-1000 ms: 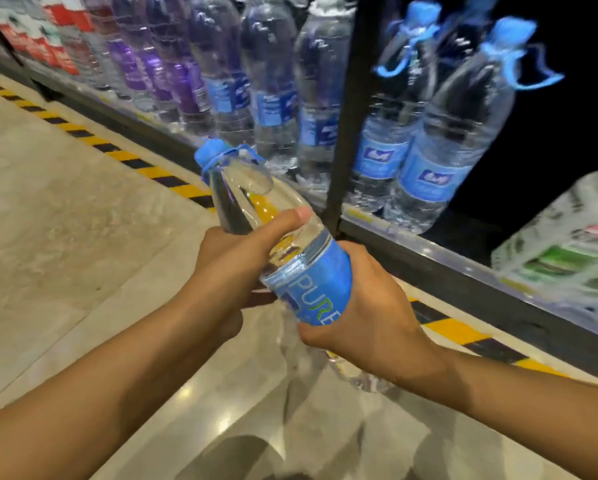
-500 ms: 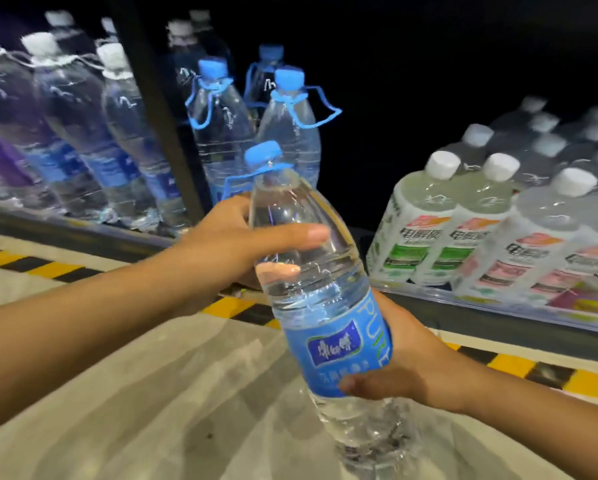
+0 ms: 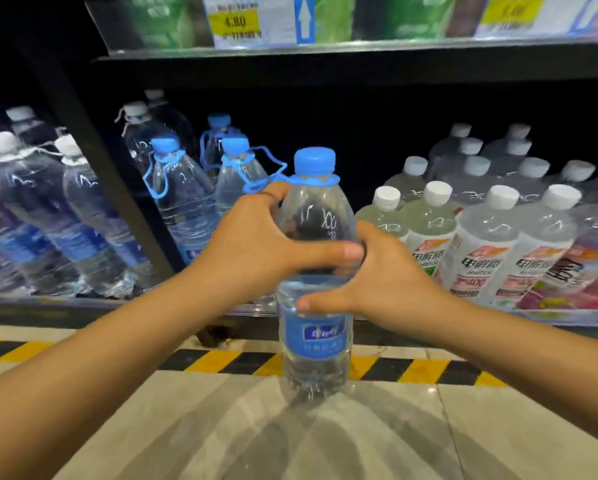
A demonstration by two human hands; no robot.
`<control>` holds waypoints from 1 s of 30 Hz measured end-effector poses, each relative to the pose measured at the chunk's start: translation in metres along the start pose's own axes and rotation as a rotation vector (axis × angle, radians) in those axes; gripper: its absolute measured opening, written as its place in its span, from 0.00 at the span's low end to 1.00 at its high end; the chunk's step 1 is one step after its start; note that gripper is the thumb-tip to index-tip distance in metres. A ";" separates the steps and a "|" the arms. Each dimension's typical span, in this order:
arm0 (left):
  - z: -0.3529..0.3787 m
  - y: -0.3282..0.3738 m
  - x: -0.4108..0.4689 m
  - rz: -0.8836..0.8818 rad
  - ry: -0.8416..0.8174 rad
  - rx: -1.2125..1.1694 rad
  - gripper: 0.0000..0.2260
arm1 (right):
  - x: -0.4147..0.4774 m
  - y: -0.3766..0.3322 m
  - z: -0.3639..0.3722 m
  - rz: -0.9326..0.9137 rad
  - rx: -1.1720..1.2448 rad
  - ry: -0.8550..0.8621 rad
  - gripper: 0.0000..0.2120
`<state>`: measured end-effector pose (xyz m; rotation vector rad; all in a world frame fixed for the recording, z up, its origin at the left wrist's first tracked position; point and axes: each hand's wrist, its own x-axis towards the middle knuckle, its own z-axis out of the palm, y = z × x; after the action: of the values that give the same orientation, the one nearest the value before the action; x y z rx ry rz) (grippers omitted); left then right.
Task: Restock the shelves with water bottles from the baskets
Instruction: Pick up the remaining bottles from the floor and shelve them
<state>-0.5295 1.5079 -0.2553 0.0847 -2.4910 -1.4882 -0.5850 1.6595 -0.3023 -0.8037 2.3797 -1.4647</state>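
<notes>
Head: bottle [image 3: 316,337] in left hand [image 3: 256,244]

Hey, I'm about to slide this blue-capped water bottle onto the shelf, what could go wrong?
The water bottle, held in the left hand and right hand, has its base seemingly lower than the shelf edge; pushed straight in, it might strike it. The handle loop of a shelved blue-capped bottle sticks out towards it and could snag. The white-capped bottles stand close on the right and might get knocked.
</notes>
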 end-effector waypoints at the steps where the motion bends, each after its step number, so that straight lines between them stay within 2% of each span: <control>1: -0.004 0.002 0.006 -0.008 0.001 -0.025 0.32 | 0.003 -0.002 -0.003 -0.017 -0.014 0.033 0.36; 3: -0.015 0.001 0.017 -0.006 0.051 0.048 0.42 | 0.010 -0.006 -0.006 -0.039 -0.048 0.083 0.37; 5: -0.028 -0.008 0.019 0.045 0.131 0.266 0.49 | 0.018 -0.009 -0.007 -0.051 -0.061 0.130 0.38; 9: -0.055 -0.032 0.025 0.274 0.313 0.690 0.45 | 0.034 -0.012 -0.007 -0.059 -0.076 0.183 0.37; 12: -0.066 -0.041 0.045 0.331 0.266 0.977 0.47 | 0.045 -0.009 0.002 -0.053 -0.071 0.211 0.37; 15: -0.072 -0.043 0.054 0.295 0.171 0.941 0.45 | 0.057 -0.004 0.013 -0.029 -0.053 0.236 0.36; 21: -0.083 -0.056 0.061 0.343 0.130 0.932 0.41 | 0.072 -0.003 0.019 -0.031 -0.003 0.264 0.36; 24: -0.081 -0.062 0.059 0.359 0.127 0.908 0.43 | 0.079 -0.002 0.019 0.004 0.046 0.296 0.31; 30: -0.084 -0.067 0.059 0.341 0.103 0.891 0.49 | 0.090 0.002 0.017 0.010 0.067 0.313 0.34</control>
<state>-0.5720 1.3937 -0.2662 -0.1046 -2.6924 -0.1804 -0.6520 1.5969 -0.3044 -0.5816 2.5302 -1.7689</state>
